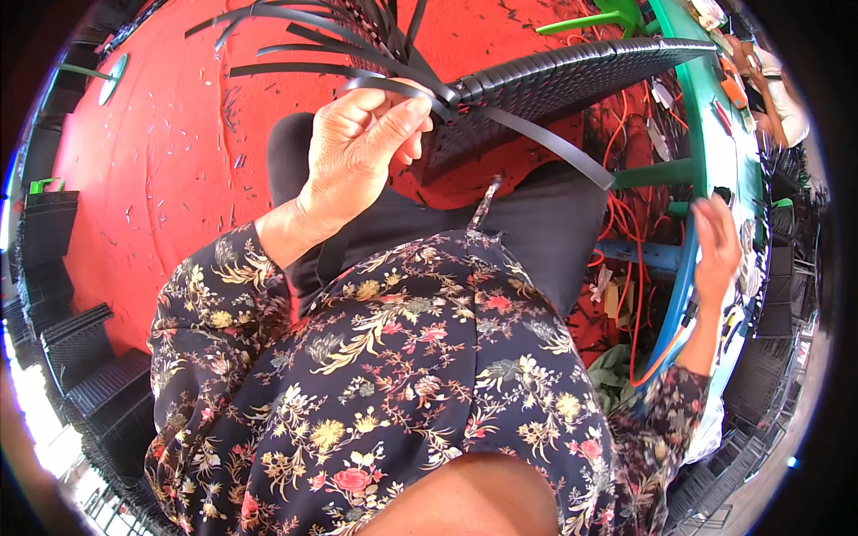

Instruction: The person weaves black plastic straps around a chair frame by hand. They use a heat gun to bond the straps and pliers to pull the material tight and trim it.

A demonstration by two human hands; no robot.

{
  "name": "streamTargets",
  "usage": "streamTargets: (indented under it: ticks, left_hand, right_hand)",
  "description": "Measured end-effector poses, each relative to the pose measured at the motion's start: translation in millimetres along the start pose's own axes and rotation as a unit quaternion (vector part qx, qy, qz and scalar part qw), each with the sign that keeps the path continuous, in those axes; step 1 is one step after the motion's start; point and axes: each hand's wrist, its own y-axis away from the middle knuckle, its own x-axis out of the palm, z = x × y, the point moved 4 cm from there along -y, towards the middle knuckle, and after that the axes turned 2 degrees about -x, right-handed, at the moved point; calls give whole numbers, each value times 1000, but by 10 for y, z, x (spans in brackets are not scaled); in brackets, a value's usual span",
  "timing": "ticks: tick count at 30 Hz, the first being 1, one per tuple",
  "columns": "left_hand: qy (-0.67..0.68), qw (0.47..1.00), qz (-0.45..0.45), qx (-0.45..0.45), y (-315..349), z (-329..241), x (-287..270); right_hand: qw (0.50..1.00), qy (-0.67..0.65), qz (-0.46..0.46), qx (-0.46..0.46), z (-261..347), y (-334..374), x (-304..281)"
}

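Red floor (179, 152) littered with dark scraps (239, 162). Bright green furniture (617, 16) glimpsed beyond. Black woven pieces (107, 380) stacked leftward. Co-worker (786, 112) seen upper right.

We looked down on a red floor (170, 170), faintly creased and littered with dark scraps (239, 162). On our left stood stacked dark woven furniture (98, 375), and strong white light (54, 438) glared in behind it at the lower rim. Toward the upper left we saw a pale round disc (113, 79) on a green pole; at the top, a bright green plastic seat (608, 18). A green worktable (701, 161) curved along our right, with orange cords (636, 348) trailing beneath. Beyond it, more dark furniture (776, 277) crowded a greyish ground (797, 406).
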Motion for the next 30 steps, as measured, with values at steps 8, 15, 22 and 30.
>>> streamTargets:
  ticks: [8,15,22,30]
  left_hand:
    - [-258,962,49,70,191,-415,206]
    - [-499,742,37,447,-69,-556,356]
    - [-592,688,19,419,-69,-494,365]
    - [-576,672,106,454,72,-471,432]
  right_hand:
    - [947,-74,147,-274,1351,-501,1491]
    - [924,-77,160,-339,1410,-722,1688]
    - [945,-127,197,-229,1348,-862,1805]
    - [954,-130,227,-145,1402,-885,1824]
